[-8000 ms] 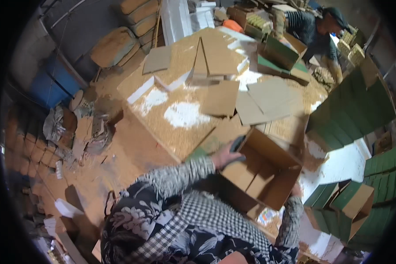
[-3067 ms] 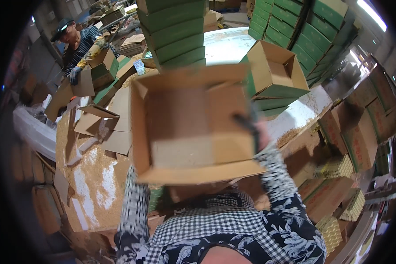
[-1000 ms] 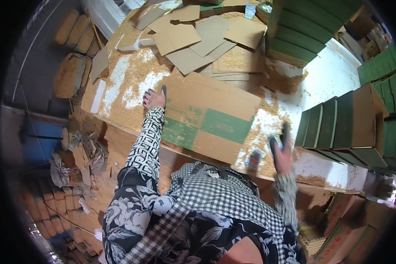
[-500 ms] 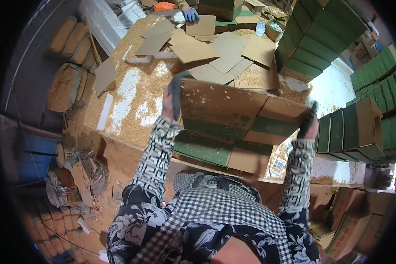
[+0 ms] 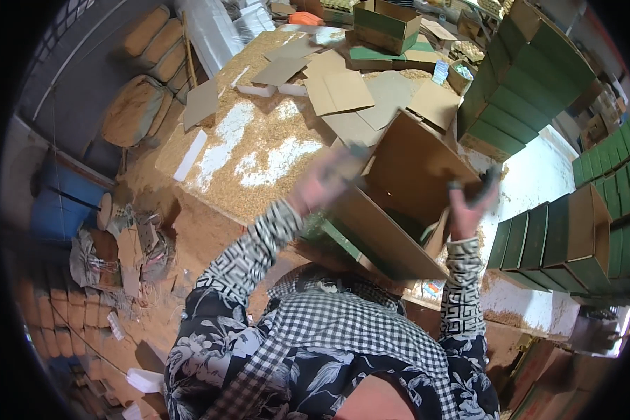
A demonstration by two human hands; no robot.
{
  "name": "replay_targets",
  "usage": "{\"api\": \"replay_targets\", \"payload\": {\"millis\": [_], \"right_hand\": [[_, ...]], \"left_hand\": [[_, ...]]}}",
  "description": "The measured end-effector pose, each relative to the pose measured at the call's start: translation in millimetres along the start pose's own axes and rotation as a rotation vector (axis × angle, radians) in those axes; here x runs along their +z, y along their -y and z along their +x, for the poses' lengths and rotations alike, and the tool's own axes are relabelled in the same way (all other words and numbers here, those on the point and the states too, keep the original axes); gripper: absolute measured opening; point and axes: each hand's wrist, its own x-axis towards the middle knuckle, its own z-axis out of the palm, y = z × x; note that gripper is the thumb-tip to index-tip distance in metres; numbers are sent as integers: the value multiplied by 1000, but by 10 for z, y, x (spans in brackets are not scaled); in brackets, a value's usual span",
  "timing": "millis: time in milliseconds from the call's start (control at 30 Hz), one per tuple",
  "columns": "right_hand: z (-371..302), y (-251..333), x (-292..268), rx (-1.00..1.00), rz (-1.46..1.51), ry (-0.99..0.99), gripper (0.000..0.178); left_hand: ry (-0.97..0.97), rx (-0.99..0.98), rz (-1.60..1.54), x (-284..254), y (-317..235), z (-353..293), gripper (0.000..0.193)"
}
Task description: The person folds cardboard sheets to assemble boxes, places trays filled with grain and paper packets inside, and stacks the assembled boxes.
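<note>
A cardboard box [image 5: 416, 164], brown inside with green on its outside, stands opened out at the near edge of the table. Its top gapes toward me and its walls sit askew. My left hand [image 5: 329, 178], in a partly dark glove, is beside the box's left wall; motion smears its fingers, and contact is unclear. At the right side of the box, my right hand [image 5: 474, 203] has thumb and fingers apart, with dark covering on the fingers. Nothing shows in its grasp.
Sawdust-like grains cover the table [image 5: 259, 143]. Loose cardboard sheets [image 5: 339, 91] lie beyond the box. Tall nested green boxes [image 5: 511, 91] stand at the far right, with another row of boxes [image 5: 553, 231] nearer. An open green box [image 5: 388, 28] sits at the back.
The flattened cardboard held between both hands has been opened into a box shape and turned. My left hand has moved right and inward. The co-worker's gloved hand at the back has left view.
</note>
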Motion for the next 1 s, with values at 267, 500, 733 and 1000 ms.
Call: {"api": "replay_targets", "payload": {"millis": [267, 500, 733, 1000], "right_hand": [[0, -31, -77, -170, -186, 451, 54], [-1160, 254, -765, -394, -402, 1365, 56], [-378, -59, -300, 536, 475, 456, 36], [-34, -618, 98, 1014, 334, 390, 44]], "left_hand": [[453, 60, 720, 95, 44, -468, 69], [-139, -324, 59, -382, 1102, -681, 58], [323, -110, -373, -766, 1219, -581, 65], [255, -397, 622, -446, 853, 290, 75]]}}
